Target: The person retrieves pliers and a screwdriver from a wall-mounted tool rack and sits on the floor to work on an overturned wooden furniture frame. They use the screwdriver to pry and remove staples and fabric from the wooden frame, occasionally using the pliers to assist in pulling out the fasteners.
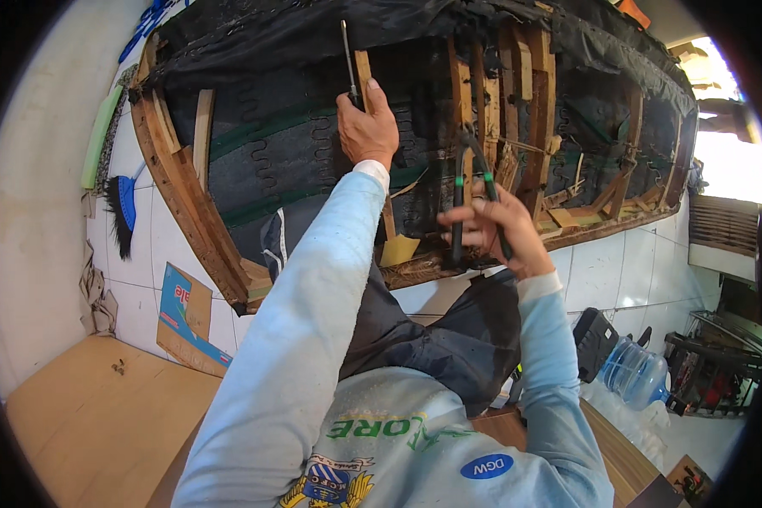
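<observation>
Stripped furniture frame [199, 212] in front of the person's knees, a tool in each hand, hands apart.
Frame spans left to right over white floor tiles [601, 271]; wood is bare and brown, curved rail at left, rough and splintered along the near edge. Cluster of wooden slats [542, 127] right of centre, paler scraps at far right. Inside: dark lining, wavy springs, green strips [267, 133]. Wrinkled black fabric [271, 42] bunched along the far side. Yellow scrap [400, 250] at the near edge. Left hand [368, 127] is closed round a screwdriver [348, 55], shaft pointing far, beside an upright slat. Right hand [508, 229] grips green-and-black pliers [488, 178], handles spread, head at the slats; can't tell if they bite anything.
</observation>
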### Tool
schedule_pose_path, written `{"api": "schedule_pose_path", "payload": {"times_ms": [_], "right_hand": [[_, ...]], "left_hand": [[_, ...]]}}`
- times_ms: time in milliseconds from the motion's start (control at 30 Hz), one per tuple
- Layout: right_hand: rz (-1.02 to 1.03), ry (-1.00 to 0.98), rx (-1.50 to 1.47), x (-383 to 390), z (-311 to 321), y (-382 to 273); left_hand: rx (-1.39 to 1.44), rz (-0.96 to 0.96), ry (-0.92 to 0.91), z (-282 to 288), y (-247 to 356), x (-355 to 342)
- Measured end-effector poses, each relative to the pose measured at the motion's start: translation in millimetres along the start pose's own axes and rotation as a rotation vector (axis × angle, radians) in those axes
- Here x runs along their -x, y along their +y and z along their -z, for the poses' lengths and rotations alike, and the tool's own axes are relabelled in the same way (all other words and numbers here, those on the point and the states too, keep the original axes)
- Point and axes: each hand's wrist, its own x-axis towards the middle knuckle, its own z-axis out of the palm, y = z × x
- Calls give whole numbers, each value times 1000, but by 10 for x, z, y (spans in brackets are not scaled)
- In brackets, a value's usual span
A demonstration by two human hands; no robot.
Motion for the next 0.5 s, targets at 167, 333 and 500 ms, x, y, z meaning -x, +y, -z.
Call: {"api": "schedule_pose_path", "payload": {"times_ms": [167, 333, 500], "right_hand": [[86, -83, -351, -240, -97, -475], [93, -135, -379, -300, -202, -833], [43, -141, -494, -402, -151, -976]], "left_hand": [[4, 6, -9, -24, 12, -3], [0, -1, 27, -26, 35, 19], [1, 3, 12, -5, 40, 11]]}}
